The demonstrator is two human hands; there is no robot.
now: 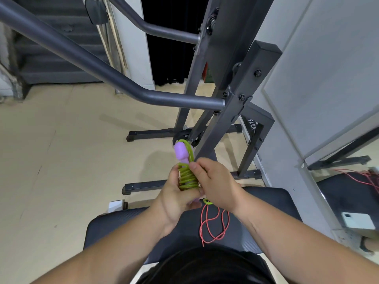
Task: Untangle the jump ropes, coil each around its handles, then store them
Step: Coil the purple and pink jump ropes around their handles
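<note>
A green jump rope (187,178) is coiled in many turns around its purple handles (180,151), which point up and away from me. My left hand (176,198) grips the lower part of the handles from the left. My right hand (215,181) pinches the green cord at the top of the coil between thumb and fingers. A short green loop (207,201) hangs out below my right hand. A red jump rope (213,224) lies in loose loops on the black bench pad (114,228) under my hands.
A grey steel gym frame (217,119) with a bent bar (98,68) stands just beyond my hands, its feet on the beige floor (51,150). At the right, a mirror panel (328,78) reflects more red rope (361,179). A white phone (357,220) lies at the far right.
</note>
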